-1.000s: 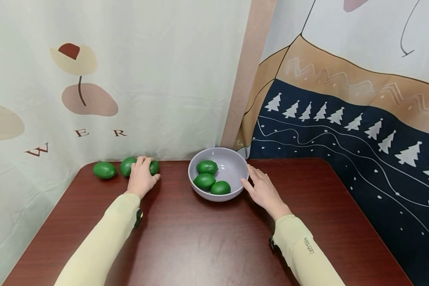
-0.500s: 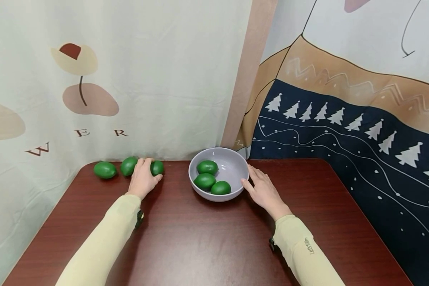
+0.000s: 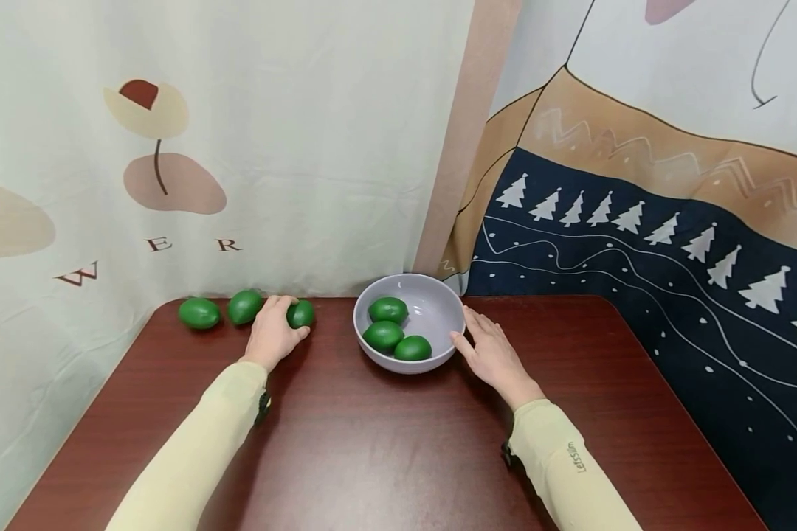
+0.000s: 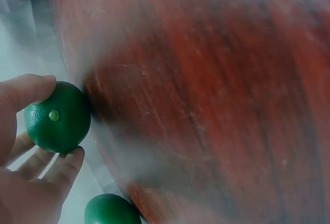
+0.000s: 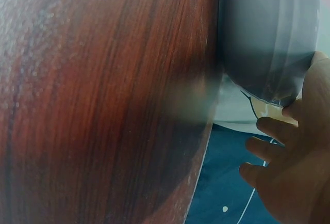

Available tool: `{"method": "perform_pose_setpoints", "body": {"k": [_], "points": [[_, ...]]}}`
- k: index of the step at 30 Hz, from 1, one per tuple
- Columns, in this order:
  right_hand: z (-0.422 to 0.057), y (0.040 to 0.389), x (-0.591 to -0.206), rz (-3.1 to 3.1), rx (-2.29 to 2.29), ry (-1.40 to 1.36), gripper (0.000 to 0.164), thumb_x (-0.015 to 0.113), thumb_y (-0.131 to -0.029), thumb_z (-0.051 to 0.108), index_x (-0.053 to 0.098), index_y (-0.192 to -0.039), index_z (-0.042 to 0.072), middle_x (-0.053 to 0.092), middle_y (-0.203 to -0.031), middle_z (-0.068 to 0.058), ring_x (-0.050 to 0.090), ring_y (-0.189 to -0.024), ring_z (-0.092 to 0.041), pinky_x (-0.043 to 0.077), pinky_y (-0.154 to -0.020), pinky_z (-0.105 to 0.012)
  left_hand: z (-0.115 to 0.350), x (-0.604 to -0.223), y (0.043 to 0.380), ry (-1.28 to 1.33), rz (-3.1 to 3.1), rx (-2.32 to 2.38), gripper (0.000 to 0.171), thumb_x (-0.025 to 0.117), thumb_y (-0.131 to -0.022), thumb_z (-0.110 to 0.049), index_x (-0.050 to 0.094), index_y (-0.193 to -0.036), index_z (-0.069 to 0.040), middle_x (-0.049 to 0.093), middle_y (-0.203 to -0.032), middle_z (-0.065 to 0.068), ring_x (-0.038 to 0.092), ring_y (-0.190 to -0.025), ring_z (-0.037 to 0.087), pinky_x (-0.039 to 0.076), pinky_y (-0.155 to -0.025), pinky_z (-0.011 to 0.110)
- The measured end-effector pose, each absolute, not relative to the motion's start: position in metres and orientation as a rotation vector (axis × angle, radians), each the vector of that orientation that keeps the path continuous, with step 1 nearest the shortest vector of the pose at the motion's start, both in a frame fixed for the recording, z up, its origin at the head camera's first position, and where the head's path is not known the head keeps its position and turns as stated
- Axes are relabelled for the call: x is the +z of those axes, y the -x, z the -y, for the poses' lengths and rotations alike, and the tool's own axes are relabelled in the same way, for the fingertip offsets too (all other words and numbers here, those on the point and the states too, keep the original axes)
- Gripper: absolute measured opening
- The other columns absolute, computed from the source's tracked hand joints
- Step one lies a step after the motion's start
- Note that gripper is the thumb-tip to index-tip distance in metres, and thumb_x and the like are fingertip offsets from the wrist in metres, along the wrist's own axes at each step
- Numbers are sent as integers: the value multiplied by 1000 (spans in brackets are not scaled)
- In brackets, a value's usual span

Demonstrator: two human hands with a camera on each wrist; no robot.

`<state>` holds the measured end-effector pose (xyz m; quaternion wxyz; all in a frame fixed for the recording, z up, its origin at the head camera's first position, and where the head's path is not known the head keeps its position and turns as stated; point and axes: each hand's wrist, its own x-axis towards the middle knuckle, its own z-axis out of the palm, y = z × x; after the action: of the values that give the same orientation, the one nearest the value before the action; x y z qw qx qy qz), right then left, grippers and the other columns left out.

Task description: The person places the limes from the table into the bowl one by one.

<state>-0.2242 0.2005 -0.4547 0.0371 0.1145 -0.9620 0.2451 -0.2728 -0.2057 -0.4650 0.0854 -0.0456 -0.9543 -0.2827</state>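
Head view, centre-left: we observe left hand (image 3: 274, 333) pinching a lime (image 3: 302, 315); centre-right, right hand (image 3: 494, 358), fingers apart, touches grey bowl (image 3: 434, 318).

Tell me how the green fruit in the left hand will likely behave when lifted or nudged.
The green fruit would probably roll if nudged loose on the table, given its rounded sides. Its smooth, glossy skin may be slightly slippery. It is likely firm: its outline shows no dent where the left hand grips it.
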Motion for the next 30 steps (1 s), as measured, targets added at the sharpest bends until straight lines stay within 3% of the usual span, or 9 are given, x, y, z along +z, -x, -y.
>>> {"method": "perform_pose_setpoints", "body": {"k": [30], "points": [[-201, 224, -453, 2986, 793, -331, 72, 50, -108, 43, 27, -163, 3, 33, -165, -21, 28, -153, -42, 18, -124, -59, 191, -468, 252, 298, 2748, -808, 54, 85, -79, -10, 64, -128, 3, 59, -126, 21, 61, -110, 42, 51, -95, 56]]}}
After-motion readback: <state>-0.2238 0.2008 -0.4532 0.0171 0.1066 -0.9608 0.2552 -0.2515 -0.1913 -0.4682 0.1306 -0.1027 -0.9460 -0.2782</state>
